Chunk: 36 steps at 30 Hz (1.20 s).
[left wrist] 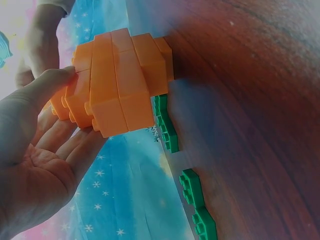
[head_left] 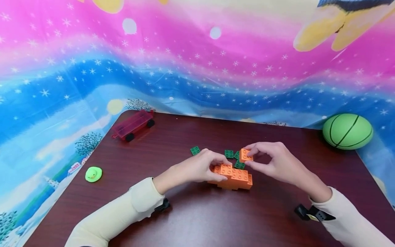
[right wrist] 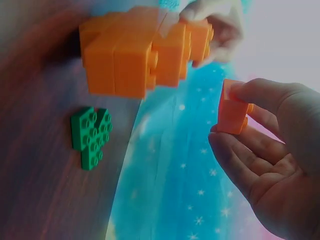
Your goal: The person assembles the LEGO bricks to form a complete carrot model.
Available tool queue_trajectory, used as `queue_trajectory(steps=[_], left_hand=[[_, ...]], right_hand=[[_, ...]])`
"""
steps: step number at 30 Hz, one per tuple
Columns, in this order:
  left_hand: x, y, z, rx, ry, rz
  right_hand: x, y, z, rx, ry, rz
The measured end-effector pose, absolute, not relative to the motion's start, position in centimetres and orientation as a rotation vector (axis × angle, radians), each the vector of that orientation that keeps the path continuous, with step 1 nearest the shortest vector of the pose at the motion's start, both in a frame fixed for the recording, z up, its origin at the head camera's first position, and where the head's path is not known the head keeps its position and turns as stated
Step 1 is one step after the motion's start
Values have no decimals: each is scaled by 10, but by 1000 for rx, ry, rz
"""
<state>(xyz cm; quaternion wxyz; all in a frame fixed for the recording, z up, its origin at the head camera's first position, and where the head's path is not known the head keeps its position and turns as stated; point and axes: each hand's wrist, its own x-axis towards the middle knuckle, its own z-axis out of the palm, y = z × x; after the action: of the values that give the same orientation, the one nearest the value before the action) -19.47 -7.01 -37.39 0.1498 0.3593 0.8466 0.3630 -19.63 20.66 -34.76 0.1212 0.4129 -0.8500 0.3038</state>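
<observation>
An assembly of stacked orange building bricks (head_left: 237, 180) stands on the table, stepped at its ends. My left hand (head_left: 202, 166) grips its upper left part between thumb and fingers; the left wrist view shows the thumb on the orange bricks (left wrist: 120, 85). To the right and a little higher, my right hand (head_left: 277, 161) pinches a loose orange brick (head_left: 244, 155) by its sides. In the right wrist view that brick (right wrist: 232, 107) is apart from the assembly, its studs facing the palm. Several green bricks (right wrist: 90, 132) lie just behind the assembly, partly hidden in the head view.
Another green brick (head_left: 195, 150) lies behind my left hand. A translucent red wheeled cart (head_left: 134, 125) stands at the back left, a small green duck toy (head_left: 93, 174) at the left edge. A green ball (head_left: 348, 131) sits at the back right corner. A printed cloth (head_left: 191, 68) hangs behind the table.
</observation>
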Motion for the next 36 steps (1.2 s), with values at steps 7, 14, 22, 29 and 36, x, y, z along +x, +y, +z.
queue_trajectory(steps=[7, 14, 22, 29, 36], left_hand=[[-195, -72, -374, 1037, 2436, 1055], [-193, -72, -373, 1041, 2430, 1064], [-193, -71, -372, 1047, 2409, 1095], [-193, -72, -373, 1066, 2416, 1094], [-194, -71, -373, 1097, 2398, 1096]], right_hand=[[-181, 202, -351, 1320, -2399, 939], [-174, 199, -362, 1344, -2408, 933], [-174, 194, -369, 1340, -2459, 911], [-173, 190, -371, 1342, -2508, 890], [-174, 191, -371, 1363, -2514, 872]])
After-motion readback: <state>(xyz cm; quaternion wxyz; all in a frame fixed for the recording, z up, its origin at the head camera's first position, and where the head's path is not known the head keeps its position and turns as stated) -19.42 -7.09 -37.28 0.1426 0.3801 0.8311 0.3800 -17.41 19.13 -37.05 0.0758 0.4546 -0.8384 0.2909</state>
